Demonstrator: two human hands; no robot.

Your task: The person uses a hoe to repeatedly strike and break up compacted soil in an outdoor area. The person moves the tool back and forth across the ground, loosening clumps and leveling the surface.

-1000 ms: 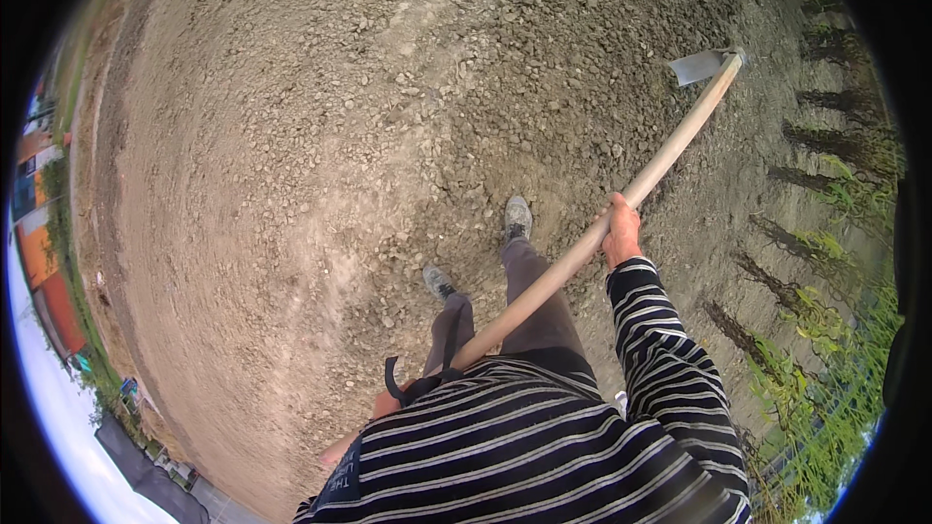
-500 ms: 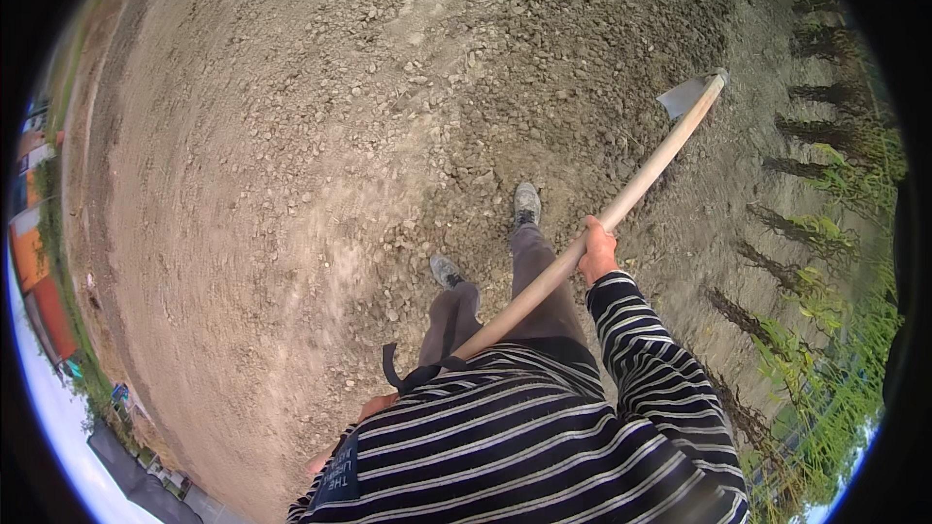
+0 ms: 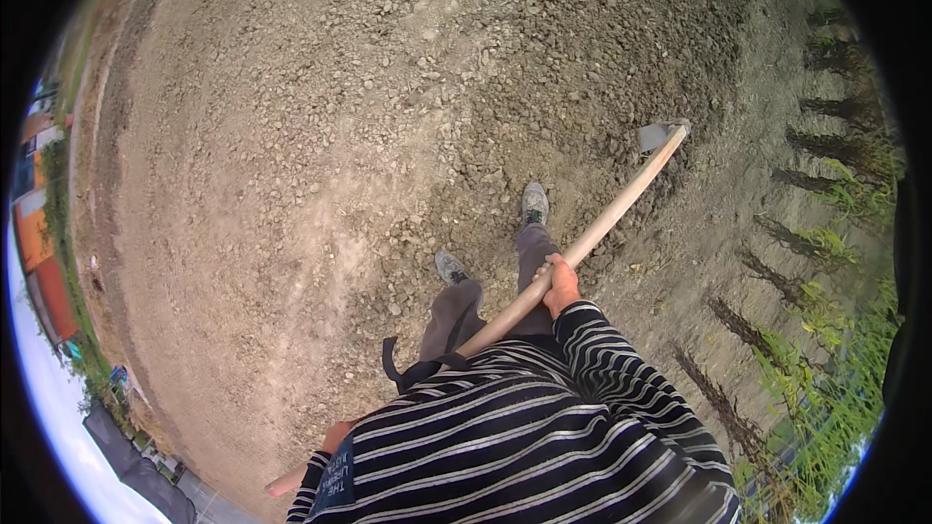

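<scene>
A long-handled hoe [image 3: 621,204] slants across in front of me, its wooden shaft running from upper right to lower left. Its metal blade [image 3: 656,138] is down at the loose soil on the right. My right hand [image 3: 560,285] is wrapped round the middle of the shaft. At my left side, my left hand [image 3: 337,436] shows only in part, closed at the rear of the shaft. The striped shirt hides most of its fingers, and a pale shaft end sticks out below it.
Cloddy soil [image 3: 408,116] spreads ahead and to the left. My two shoes [image 3: 535,204] stand on it, left of the blade. Along the right runs a row of dark-stemmed green plants [image 3: 825,340]. A black strap [image 3: 393,364] dangles at my waist. Buildings [image 3: 44,272] line the far left.
The hoe's blade has come down and nearer to me, toward the left. My right hand has drawn back toward my body, and more of my left hand and the shaft end shows.
</scene>
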